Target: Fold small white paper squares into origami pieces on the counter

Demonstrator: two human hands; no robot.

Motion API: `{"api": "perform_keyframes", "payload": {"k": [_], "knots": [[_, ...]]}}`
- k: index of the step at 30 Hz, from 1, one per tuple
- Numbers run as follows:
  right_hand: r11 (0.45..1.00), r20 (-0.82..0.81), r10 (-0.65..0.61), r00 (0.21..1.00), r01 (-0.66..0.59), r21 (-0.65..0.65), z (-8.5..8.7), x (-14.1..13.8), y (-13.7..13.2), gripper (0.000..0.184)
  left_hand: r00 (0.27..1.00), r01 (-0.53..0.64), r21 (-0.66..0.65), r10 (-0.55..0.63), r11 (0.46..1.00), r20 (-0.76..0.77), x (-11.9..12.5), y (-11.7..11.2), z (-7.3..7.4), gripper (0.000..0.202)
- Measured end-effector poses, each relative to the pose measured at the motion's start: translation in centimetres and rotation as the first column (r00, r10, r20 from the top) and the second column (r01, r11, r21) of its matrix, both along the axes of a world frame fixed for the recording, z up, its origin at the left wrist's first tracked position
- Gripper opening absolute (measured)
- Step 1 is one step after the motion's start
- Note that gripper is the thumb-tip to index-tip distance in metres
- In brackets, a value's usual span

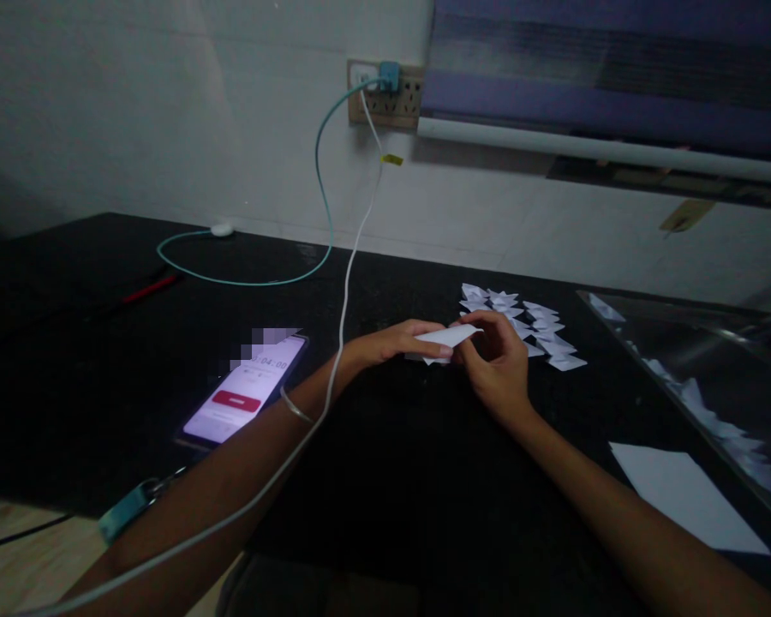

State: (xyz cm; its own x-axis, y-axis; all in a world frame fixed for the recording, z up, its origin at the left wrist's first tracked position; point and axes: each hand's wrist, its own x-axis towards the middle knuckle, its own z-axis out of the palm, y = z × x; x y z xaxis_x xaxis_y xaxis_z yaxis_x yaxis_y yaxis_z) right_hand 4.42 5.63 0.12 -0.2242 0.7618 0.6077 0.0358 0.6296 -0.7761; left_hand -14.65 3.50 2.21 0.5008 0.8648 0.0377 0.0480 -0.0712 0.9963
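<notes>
Between both hands, just above the dark table, is a folded piece of white paper (446,342). My left hand (398,340) pinches its left side, thumb on top. At the paper's right end, the fingers of my right hand (498,364) are curled and closed on its edge. Right behind my right hand lie several small folded white paper pieces (556,343), set out in rows. Flat on the table at the right, near my right forearm, is a white sheet of paper (687,497).
A lit phone (241,398) lies left of my left forearm. A white cable (345,291) runs from the wall socket (395,98) across my left arm. A teal cable (250,283) loops over the table (373,480). A reflective panel (720,368) stands at the right.
</notes>
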Motion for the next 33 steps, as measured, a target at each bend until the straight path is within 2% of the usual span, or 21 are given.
{"api": "perform_keyframes", "payload": {"k": [4, 10, 16, 21, 26, 29, 33], "knots": [[0.996, -0.063, -0.048, 0.997, 0.053, 0.077, 0.5, 0.0, -0.6, 0.029, 0.999, -0.019, 0.009, 0.019, 1.0, -0.026, 0.1, 0.1, 0.0, 0.044], [0.99, -0.115, -0.038, 0.993, 0.053, 0.132, 1.4, -0.2, -1.5, 0.034, 0.998, -0.006, 0.028, 0.007, 1.0, -0.064, 0.2, 0.4, -0.2, 0.044], [0.997, -0.139, -0.029, 0.99, 0.039, 0.07, 1.6, 0.0, -1.5, 0.029, 0.998, -0.051, -0.07, 0.048, 0.996, -0.046, 0.5, 0.3, -0.4, 0.033], [0.999, -0.084, -0.026, 0.996, 0.022, -0.037, 0.7, 0.5, -0.8, 0.027, 0.994, -0.105, -0.148, 0.105, 0.983, -0.006, 0.4, 0.3, -0.4, 0.038], [0.991, 0.059, 0.022, 0.998, -0.014, -0.133, -0.3, 0.6, -0.3, 0.036, 0.996, -0.077, -0.085, 0.079, 0.993, 0.031, 0.2, 0.8, -0.7, 0.021], [0.992, 0.12, 0.059, 0.991, -0.044, -0.122, -0.2, 0.9, -0.2, 0.029, 0.999, -0.031, -0.05, 0.033, 0.998, 0.037, 0.2, 1.1, -0.9, 0.018], [0.997, 0.154, 0.074, 0.985, -0.069, -0.039, 0.3, 1.0, -0.1, 0.018, 1.0, 0.004, -0.043, -0.004, 0.999, -0.003, 0.0, 1.3, -1.1, 0.022]]}}
